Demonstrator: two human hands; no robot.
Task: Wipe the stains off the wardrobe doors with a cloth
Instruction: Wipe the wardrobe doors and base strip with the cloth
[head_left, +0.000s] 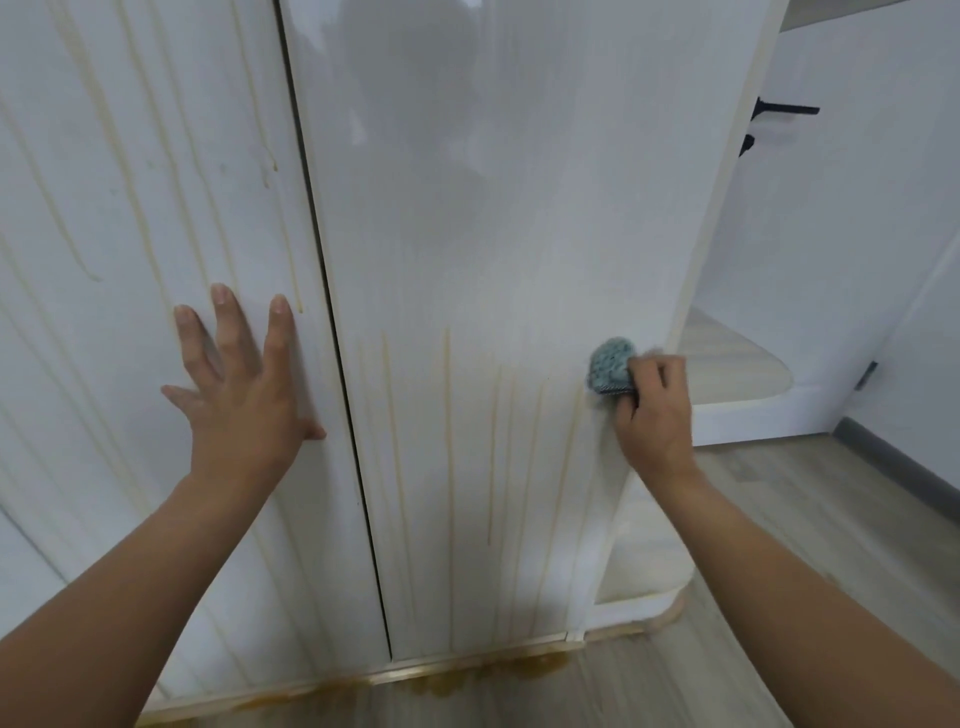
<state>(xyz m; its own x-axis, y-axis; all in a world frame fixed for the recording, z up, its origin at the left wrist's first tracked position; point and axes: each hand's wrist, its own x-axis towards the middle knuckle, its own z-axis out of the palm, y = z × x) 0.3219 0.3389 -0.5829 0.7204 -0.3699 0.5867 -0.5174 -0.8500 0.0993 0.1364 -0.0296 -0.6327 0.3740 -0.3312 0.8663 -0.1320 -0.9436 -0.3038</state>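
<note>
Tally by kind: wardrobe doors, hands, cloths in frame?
wardrobe doors plainly in view: 2, left door and right door
hands: 2, left hand and right hand
cloth: 1
total: 5

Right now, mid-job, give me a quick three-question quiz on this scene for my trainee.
1. True or false: the left hand lies flat, fingers spread, on the left door.
2. Which hand grips the blue cloth? A: the left hand. B: the right hand.
3. Fill in: the yellowish drip stains on the right door show only on its ___ part.
Key: 1 true; 2 B; 3 lower.
</note>
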